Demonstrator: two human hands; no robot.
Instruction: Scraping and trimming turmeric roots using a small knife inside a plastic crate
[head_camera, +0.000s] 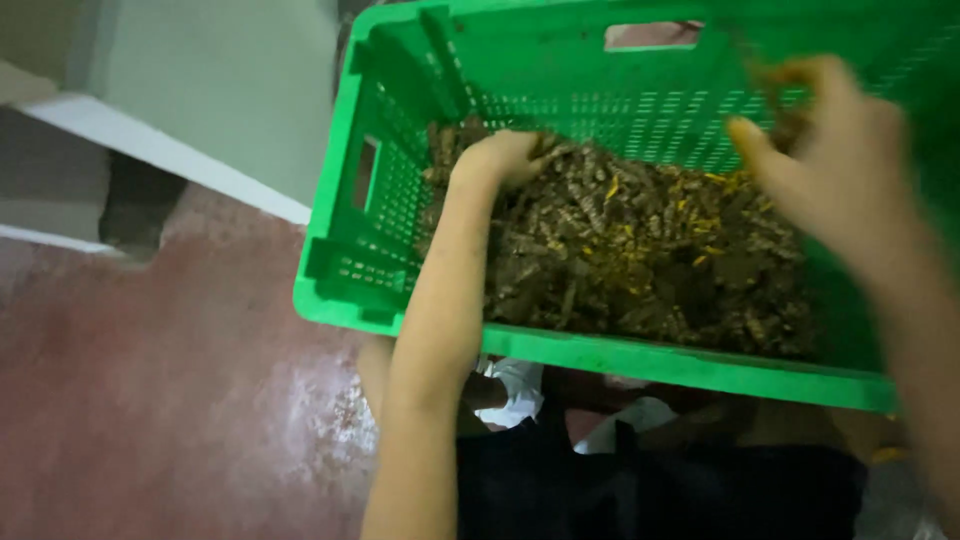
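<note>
Both hands (500, 157) in green crate (345, 150)

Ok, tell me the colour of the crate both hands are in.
Bright green crate, clearest in the head view.

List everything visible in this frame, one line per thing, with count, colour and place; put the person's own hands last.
crate: one, green perforated plastic with handle slots, upper middle to right, tilted in view.
rhizome pieces: a heap, too many to count, muddy brown with yellow-orange broken ends, inside the crate.
floor: reddish, worn pale in patches, lower left.
wall base: pale wall with a white ledge, upper left.
dark clothing: black, with white cloth beside it, below the crate.
left hand: one, dug into the heap at the crate's left side.
right hand: one, blurred, raised over the heap at the right, seems to pinch some pieces.
</note>
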